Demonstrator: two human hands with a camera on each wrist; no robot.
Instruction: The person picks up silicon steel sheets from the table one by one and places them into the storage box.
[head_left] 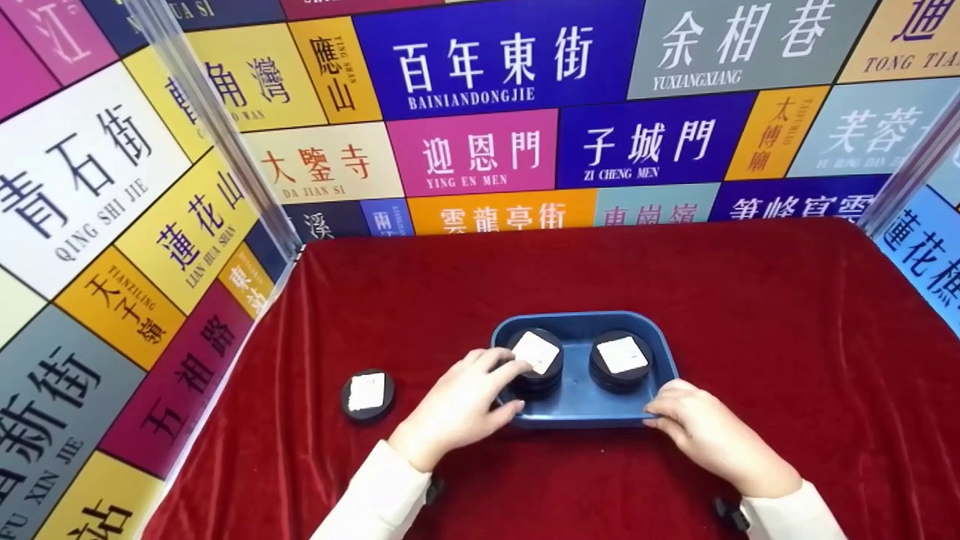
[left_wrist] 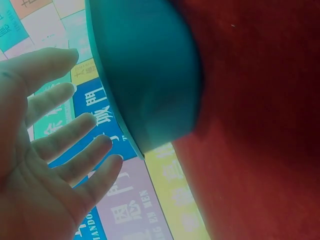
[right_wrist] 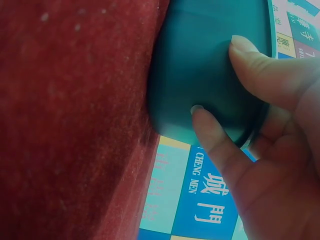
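Observation:
A blue rectangular tray (head_left: pixel 577 405) lies on the red cloth, holding two stacks of round black discs. The left stack (head_left: pixel 541 384) and the right stack (head_left: pixel 619 384) each have a white square label on top. My left hand (head_left: pixel 461 401) is over the tray's left end beside the left stack; in the left wrist view its fingers are spread and hold nothing. With thumb and fingers, my right hand (head_left: pixel 705 431) grips the tray's right front corner; the right wrist view shows the fingers around the tray wall (right_wrist: pixel 205 65). Another labelled black disc (head_left: pixel 367 395) lies left of the tray.
Red velvet cloth (head_left: pixel 420 292) covers the table. Behind and to the left stand panels (head_left: pixel 480 154) printed with coloured street-name signs. Clear upright posts (head_left: pixel 225 135) rise at the table's back corners.

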